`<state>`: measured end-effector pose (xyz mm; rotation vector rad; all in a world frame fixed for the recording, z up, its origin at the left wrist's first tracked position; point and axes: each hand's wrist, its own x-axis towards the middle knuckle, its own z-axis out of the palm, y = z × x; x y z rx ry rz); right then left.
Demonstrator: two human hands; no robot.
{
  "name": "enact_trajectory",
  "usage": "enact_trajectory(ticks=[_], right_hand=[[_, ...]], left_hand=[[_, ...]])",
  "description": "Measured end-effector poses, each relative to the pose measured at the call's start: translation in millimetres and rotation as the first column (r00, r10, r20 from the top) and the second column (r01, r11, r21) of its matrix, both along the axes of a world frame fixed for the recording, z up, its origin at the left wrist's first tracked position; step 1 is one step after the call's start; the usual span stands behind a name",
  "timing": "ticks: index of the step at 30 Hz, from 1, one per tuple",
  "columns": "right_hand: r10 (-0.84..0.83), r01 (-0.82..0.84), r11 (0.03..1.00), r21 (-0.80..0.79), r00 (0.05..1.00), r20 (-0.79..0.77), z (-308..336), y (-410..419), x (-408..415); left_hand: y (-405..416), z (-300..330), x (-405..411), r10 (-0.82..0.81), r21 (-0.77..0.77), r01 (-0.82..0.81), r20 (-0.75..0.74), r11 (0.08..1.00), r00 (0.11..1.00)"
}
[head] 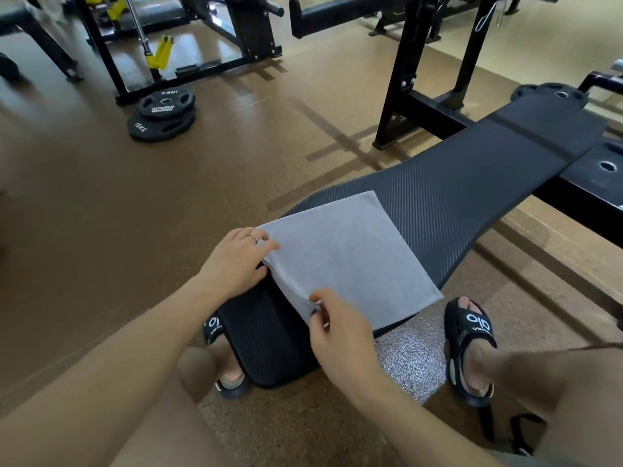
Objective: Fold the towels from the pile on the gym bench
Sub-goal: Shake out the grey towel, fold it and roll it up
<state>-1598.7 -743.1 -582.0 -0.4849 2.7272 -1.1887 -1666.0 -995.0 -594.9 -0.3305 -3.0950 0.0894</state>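
Towel: a grey towel (pixel 350 261) lies flat on the near end of the gym bench (pixel 472 193), already doubled, it seems, since layered edges show along its near-left side; its near-right corner hangs slightly past the bench edge.
Why it lies so: the padded top gives a flat surface for squaring edges, and keeping the towel at the near end puts it within easy reach of both hands.
Left hand: the left hand (pixel 236 261) is at the towel's left corner, fingers curled onto the cloth and thumb tucked beneath the edge, pinching the layers, probably to hold them aligned.
Right hand: the right hand (pixel 340 328) grips the near edge, thumb and fingertips closed on the stacked layers, the other fingers bent.
Arms: both forearms reach forward from the near side, wrists nearly straight, the hands set apart along one edge.
Step, as a guess: lifting that edge for another fold across the towel.
Pile: no other towels can be seen.
Feet: black sandals (pixel 470 335) stand on either side of the bench.
Floor: weight plates (pixel 163 114) lie far left, near a black rack (pixel 236 32).
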Motion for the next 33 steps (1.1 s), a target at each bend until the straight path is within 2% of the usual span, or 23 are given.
enact_trajectory(ticks=[6,15,17,19,22,24,28,33], right_hand=[[-0.124,0.149,0.975,-0.166,0.981,0.150,9.4,14.3,-4.7],[-0.222,0.276,0.935,-0.220,0.944,0.242,10.0,42.3,-12.0],[-0.256,0.317,0.920,-0.231,0.932,0.258,10.4,52.2,-15.9],[-0.297,0.371,0.895,-0.247,0.910,0.289,9.6,65.0,-21.8],[-0.371,0.468,0.847,-0.251,0.860,0.351,5.7,86.4,-33.3],[-0.421,0.519,0.822,-0.232,0.830,0.366,1.0,99.4,-40.8],[-0.486,0.580,0.794,-0.183,0.787,0.381,-10.8,119.5,-54.6],[-0.513,0.622,0.766,-0.161,0.743,0.429,-21.4,134.5,-69.3]], left_hand=[[-15.8,-1.0,-32.2,-0.095,-0.077,0.092,-0.031,0.993,0.995],[-26.5,21.7,-69.6,-0.129,-0.085,0.121,-0.101,0.989,0.986],[-16.9,33.7,-83.3,-0.121,-0.014,0.120,-0.100,0.993,0.988],[-0.6,45.6,-99.7,-0.120,0.140,0.128,-0.066,0.982,0.991],[29.5,60.4,-127.6,-0.010,0.400,-0.009,0.044,0.916,0.999],[50.0,62.9,-147.3,0.027,0.496,-0.061,0.075,0.866,0.997],[86.4,52.3,-182.3,0.031,0.566,-0.125,0.173,0.815,0.984],[111.9,23.0,-208.8,0.034,0.553,-0.153,0.218,0.819,0.975]])
